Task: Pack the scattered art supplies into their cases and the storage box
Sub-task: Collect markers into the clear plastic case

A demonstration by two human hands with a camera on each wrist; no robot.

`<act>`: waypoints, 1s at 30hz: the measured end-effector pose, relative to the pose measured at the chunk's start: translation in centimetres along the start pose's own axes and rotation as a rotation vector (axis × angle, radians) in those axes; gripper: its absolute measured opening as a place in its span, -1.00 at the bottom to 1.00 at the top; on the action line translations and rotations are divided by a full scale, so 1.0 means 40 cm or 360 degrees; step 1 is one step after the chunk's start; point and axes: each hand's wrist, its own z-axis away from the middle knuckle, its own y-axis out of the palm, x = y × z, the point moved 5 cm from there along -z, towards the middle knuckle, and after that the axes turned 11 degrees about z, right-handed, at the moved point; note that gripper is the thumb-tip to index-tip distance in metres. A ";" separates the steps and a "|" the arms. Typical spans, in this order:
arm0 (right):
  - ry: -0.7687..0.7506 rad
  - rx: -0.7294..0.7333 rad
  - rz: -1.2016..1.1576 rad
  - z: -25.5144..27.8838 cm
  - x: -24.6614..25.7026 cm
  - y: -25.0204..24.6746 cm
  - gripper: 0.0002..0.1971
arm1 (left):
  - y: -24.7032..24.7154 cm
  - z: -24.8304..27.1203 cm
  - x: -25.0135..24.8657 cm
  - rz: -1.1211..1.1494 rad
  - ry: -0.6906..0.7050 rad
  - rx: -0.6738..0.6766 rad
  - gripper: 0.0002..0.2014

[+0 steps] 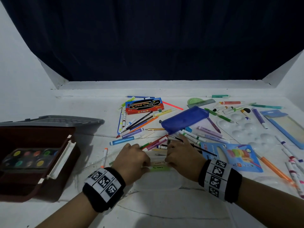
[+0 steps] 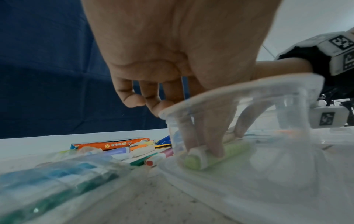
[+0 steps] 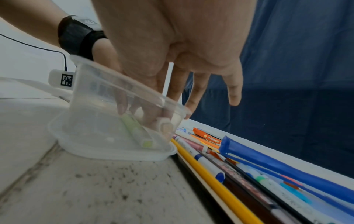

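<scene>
Hands (image 1: 131,159) (image 1: 180,156) inside clear tub (image 3: 122,91), green highlighter (image 2: 220,156) beneath, markers crowding far rim

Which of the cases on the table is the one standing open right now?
The dark red paint case at far left: its lid is up, showing the watercolour pans. The blue pencil pouch lies closed among the markers.

A white, speckled tabletop (image 1: 164,211) is backed by a dark blue curtain (image 1: 148,38). White walls (image 1: 14,63) are seen at both sides, and a thin dark crack is visible across the surface.
</scene>
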 end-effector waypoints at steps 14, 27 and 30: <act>-0.0036 0.0004 -0.0604 0.022 -0.026 0.025 -0.72 | 0.004 0.021 0.033 0.0607 0.0131 -0.0324 -0.79; 0.0841 -0.0409 -0.0757 0.085 -0.332 0.012 -0.87 | -0.060 -0.169 0.092 0.0802 0.0054 -0.0026 -0.90; 0.0904 0.0064 -0.0441 0.085 -0.404 0.080 -0.76 | -0.048 -0.240 0.073 0.0566 0.0102 0.0172 -0.84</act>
